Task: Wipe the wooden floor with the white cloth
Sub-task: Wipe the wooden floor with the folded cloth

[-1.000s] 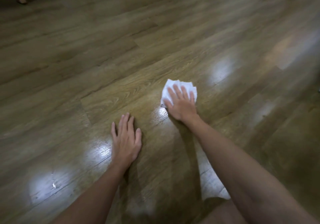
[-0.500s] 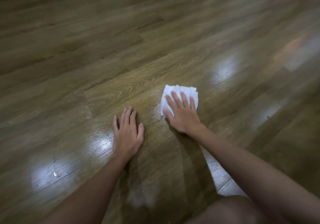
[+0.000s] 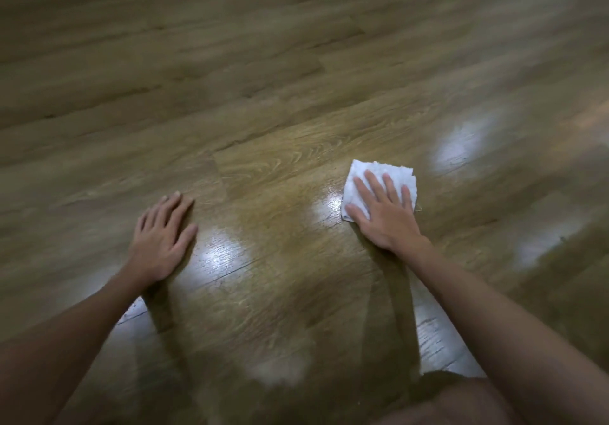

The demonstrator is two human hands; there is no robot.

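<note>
Pressing flat-fingered, right hand (image 3: pixel 384 215) on folded white cloth (image 3: pixel 379 177); left hand (image 3: pixel 161 238) splayed on wooden floor (image 3: pixel 296 95).

We see both bare forearms reaching forward and down. Our left hand (image 3: pixel 161 243) lies palm-down, fingers straight and close together, thumb set slightly apart. Our right hand (image 3: pixel 385 217) is also flat, fingers spread and extended, wrist angled so the fingers point forward and slightly left.

Two hands on the floor

The right hand (image 3: pixel 384 212) lies on the cloth (image 3: pixel 379 177), at 3 o'clock from the left hand (image 3: pixel 163 237); both on the floor (image 3: pixel 296 78).
</note>
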